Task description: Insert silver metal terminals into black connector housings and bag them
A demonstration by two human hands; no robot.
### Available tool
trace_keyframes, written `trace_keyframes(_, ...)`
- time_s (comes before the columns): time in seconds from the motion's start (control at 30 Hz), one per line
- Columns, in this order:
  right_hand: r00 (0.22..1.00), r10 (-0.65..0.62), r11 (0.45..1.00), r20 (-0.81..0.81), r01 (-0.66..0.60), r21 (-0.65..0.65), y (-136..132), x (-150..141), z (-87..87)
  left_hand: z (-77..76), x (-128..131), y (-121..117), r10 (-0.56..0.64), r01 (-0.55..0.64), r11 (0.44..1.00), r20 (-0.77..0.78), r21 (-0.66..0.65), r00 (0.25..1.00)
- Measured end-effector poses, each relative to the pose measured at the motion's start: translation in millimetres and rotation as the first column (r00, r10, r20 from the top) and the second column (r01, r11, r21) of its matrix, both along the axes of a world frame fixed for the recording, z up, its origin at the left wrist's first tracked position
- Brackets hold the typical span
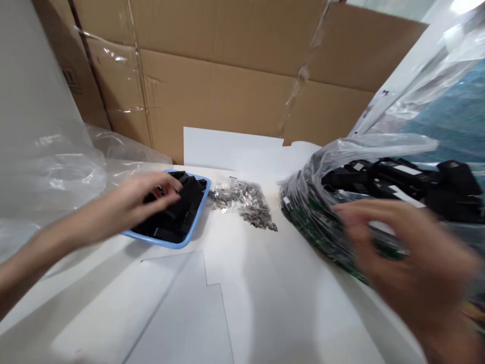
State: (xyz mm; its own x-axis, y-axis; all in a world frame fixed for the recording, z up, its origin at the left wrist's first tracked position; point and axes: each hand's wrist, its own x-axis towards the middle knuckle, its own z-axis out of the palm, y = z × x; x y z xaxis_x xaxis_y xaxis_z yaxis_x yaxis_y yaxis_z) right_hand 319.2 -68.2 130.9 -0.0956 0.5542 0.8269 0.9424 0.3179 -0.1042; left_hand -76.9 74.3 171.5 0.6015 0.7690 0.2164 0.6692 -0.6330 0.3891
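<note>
My left hand [142, 198] is over a blue plastic basket [178, 245] filled with black plastic parts [189, 194]. Its fingers are bent, with a small gap to the thumb, and I make out nothing between them. On the right, my right hand [409, 253] is smeared by motion in front of a clear plastic bag [329, 151]. Thumb and forefinger come together in a pinch there; whatever they hold, if anything, does not show. Inside the bag, black parts [401, 177] with white labels lie above green circuit boards [322, 217].
Between basket and bag, small metal pieces [253, 202] lie in clear plastic on the white table [280, 303]. A white sheet [182, 313] lies near me. Cardboard [227, 91] walls off the back, and clear plastic wrap [53, 167] hangs at left.
</note>
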Motion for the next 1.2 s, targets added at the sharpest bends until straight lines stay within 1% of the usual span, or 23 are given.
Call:
trace_keyframes(0.03, 0.995, 0.097, 0.990, 0.019, -0.095, -0.102, 3, -23, -13.7, -6.0, 10, -21, -0.084, 0.085, 0.991, 0.011, -0.100, 0.996)
trace_keyframes(0.07, 0.979, 0.202, 0.966, -0.027, -0.204, -0.162, 7, -43, -28.9, -15.4, 19, -40, -0.155, 0.153, 0.974, 0.001, -0.168, 0.988)
trace_keyframes(0.1, 0.948, 0.300, 0.910, -0.104, -0.317, -0.268, 11, -60, -44.9, -27.7, 26, -56, -0.233, 0.223, 0.952, -0.020, -0.209, 0.972)
trace_keyframes(0.13, 0.909, 0.372, 0.833, -0.190, -0.417, -0.364, 13, -74, -60.7, -41.8, 31, -70, -0.285, 0.271, 0.939, -0.042, -0.213, 0.957)
trace_keyframes(0.17, 0.875, 0.416, 0.737, -0.248, -0.484, -0.471, 15, -86, -75.3, -56.6, 33, -80, -0.282, 0.261, 0.943, -0.080, -0.204, 0.956)
trace_keyframes(0.2, 0.854, 0.439, 0.657, -0.280, -0.518, -0.548, 16, -96, -88.0, -70.9, 32, -86, -0.278, 0.256, 0.950, -0.114, -0.178, 0.954)
trace_keyframes(0.27, 0.845, 0.443, 0.564, -0.299, -0.522, -0.640, 15, -110, -105.5, -93.9, 23, -91, -0.233, 0.209, 0.969, -0.209, -0.129, 0.950)
trace_keyframes(0.33, 0.853, 0.422, 0.526, -0.308, -0.507, -0.683, 13, -118, -112.6, -105.9, 10, -91, -0.184, 0.180, 0.983, -0.263, -0.041, 0.947)
trace_keyframes(0.4, 0.856, 0.404, 0.505, -0.323, -0.503, -0.701, 14, -122, -112.9, -106.9, -2, -92, -0.138, 0.160, 0.985, -0.277, 0.059, 0.951)
trace_keyframes(0.47, 0.854, 0.398, 0.499, -0.335, -0.509, -0.701, 15, -124, -111.3, -101.4, -7, -96, -0.106, 0.136, 0.984, -0.239, 0.113, 0.965)
trace_keyframes(0.5, 0.852, 0.393, 0.500, -0.346, -0.513, -0.697, 16, -124, -111.0, -97.9, -5, -99, -0.099, 0.120, 0.987, -0.185, 0.104, 0.978)
trace_keyframes(0.57, 0.839, 0.387, 0.497, -0.383, -0.540, -0.679, 15, -126, -112.6, -93.0, 6, -108, -0.078, 0.078, 0.997, -0.009, -0.024, 0.997)
trace_keyframes(0.6, 0.833, 0.378, 0.500, -0.405, -0.552, -0.667, 13, -127, -114.3, -92.7, 15, -112, -0.041, 0.056, 0.987, 0.099, -0.150, 0.994)
trace_keyframes(0.63, 0.830, 0.363, 0.511, -0.423, -0.557, -0.655, 10, -129, -116.5, -94.2, 25, -116, 0.031, 0.031, 0.954, 0.200, -0.299, 0.979)
trace_keyframes(0.67, 0.832, 0.346, 0.527, -0.434, -0.555, -0.643, 7, -130, -118.8, -97.6, 36, -120, 0.115, 0.026, 0.900, 0.296, -0.435, 0.948)
trace_keyframes(0.7, 0.834, 0.331, 0.544, -0.441, -0.551, -0.633, 4, -132, -121.1, -102.8, 47, -122, 0.186, 0.067, 0.830, 0.388, -0.554, 0.903)
trace_keyframes(0.73, 0.836, 0.319, 0.559, -0.446, -0.546, -0.624, 1, -133, -123.3, -109.4, 58, -122, 0.267, 0.111, 0.761, 0.464, -0.639, 0.845)
trace_keyframes(0.8, 0.826, 0.319, 0.585, -0.464, -0.557, -0.590, -5, -135, -127.0, -125.2, 74, -119, 0.389, 0.204, 0.627, 0.529, -0.752, 0.754)
trace_keyframes(0.87, 0.810, 0.316, 0.601, -0.494, -0.574, -0.556, -9, -137, -130.0, -140.7, 85, -111, 0.460, 0.291, 0.527, 0.556, -0.798, 0.692)
trace_keyframes(0.93, 0.811, 0.289, 0.628, -0.509, -0.562, -0.538, -12, -138, -132.3, -152.4, 89, -101, 0.498, 0.362, 0.479, 0.587, -0.800, 0.638)
trace_keyframes(1.0, 0.822, 0.309, 0.660, -0.478, -0.547, -0.515, -15, -138, -133.2, -158.4, 90, -95, 0.519, 0.410, 0.446, 0.603, -0.796, 0.606)
trace_keyframes(1.1, 0.828, 0.404, 0.729, -0.389, -0.548, -0.410, -19, -134, -129.5, -157.7, 89, -93, 0.497, 0.412, 0.429, 0.591, -0.804, 0.635)
trace_keyframes(1.2, 0.840, 0.372, 0.796, -0.394, -0.508, -0.330, -21, -121, -118.6, -151.3, 90, -96, 0.448, 0.359, 0.461, 0.562, -0.812, 0.696)
